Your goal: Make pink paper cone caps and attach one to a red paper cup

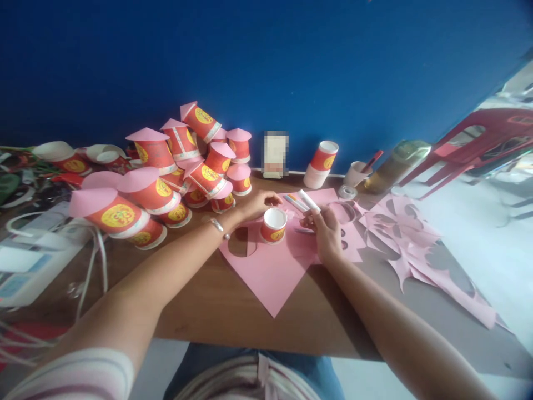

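A red and white paper cup (273, 226) with a yellow emblem stands upright on a pink paper sheet (277, 278). Just behind and left of it is my left hand (259, 204), fingers loosely bent and apart, with nothing visible in them; whether it touches the cup I cannot tell. My right hand (327, 230) is closed around a white marker-like stick (308, 201), tilted up to the left. Several slim pens (295, 202) lie on the paper beyond the cup. Two dark loops (343, 239) beside my right hand look like scissors handles, partly hidden.
Several red cups with pink paper cones (145, 189) are piled at left, near a white power strip (37, 261) with cables. Pink offcuts (416, 244) lie at right. Stacked cups (322, 161), tape (347, 191), a pen cup (356, 173) and a bottle (395, 166) line the back.
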{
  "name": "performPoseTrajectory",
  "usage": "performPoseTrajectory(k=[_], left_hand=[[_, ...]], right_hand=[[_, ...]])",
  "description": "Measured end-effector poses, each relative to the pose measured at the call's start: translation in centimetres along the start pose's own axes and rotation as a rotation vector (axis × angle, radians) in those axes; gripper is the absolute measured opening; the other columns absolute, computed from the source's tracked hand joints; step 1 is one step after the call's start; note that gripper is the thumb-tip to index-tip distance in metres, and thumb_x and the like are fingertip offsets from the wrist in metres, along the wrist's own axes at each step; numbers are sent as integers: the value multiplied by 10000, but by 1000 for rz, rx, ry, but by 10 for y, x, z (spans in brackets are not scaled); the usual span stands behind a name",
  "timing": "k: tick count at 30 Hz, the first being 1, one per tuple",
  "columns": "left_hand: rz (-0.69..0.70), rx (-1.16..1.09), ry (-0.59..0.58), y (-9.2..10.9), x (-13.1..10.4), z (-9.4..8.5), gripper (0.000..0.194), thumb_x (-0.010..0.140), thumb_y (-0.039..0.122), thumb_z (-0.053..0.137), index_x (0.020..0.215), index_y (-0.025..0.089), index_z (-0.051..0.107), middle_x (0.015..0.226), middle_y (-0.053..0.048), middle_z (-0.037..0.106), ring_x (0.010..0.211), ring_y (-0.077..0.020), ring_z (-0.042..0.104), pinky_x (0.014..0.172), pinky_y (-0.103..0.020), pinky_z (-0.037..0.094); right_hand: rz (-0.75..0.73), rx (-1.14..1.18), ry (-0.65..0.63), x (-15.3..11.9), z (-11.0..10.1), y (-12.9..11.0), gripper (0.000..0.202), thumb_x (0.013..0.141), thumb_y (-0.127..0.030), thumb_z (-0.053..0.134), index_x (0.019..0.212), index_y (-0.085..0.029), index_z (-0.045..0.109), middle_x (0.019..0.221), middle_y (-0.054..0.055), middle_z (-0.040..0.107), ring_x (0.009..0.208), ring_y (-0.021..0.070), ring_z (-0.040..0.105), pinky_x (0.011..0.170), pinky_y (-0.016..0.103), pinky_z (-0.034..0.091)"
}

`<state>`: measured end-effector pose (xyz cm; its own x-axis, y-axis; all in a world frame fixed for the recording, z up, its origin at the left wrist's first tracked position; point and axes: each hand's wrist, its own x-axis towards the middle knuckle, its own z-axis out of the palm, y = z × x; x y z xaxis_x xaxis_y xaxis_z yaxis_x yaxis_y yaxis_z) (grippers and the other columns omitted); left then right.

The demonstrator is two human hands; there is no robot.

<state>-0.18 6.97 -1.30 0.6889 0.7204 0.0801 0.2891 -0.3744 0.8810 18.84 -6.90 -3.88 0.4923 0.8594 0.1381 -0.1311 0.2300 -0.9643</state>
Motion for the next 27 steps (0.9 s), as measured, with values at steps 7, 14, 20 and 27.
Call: performPoseTrajectory(k=[7,14,20,27], left_hand=[[193,85,-215,7,20,18,123,801,160,716,893,185,795,958,-49,694,844,-160,623,805,-309,485],[-38,-460,100,4,9,18,347,791,422,827,1000,170,713,943,-29,688,748,-108,560,684,-264,414],[-121,-699,76,9,1,12,445,675,428,920,972,161,724,925,-20,673,722,-78,524,658,-242,384],[-90,-638,48,7,2,15,470,683,467,922,969,149,728,831,-9,643,693,-94,515,648,-264,371]], right_hand=[[-19,-89,-6,3,-1,1,403,840,-585,748,940,-222,603,814,-19,699,621,124,648,639,306,580],[-59,-175,-29,1,0,0,353,884,-542,708,988,-218,613,825,-4,710,652,142,671,649,319,589],[-64,-236,-72,1,-1,2,353,896,-545,684,1015,-220,613,819,-5,712,644,146,679,635,312,575],[-71,-281,-116,1,-2,-1,314,894,-500,668,1023,-218,622,818,1,716,644,151,675,631,310,569]])
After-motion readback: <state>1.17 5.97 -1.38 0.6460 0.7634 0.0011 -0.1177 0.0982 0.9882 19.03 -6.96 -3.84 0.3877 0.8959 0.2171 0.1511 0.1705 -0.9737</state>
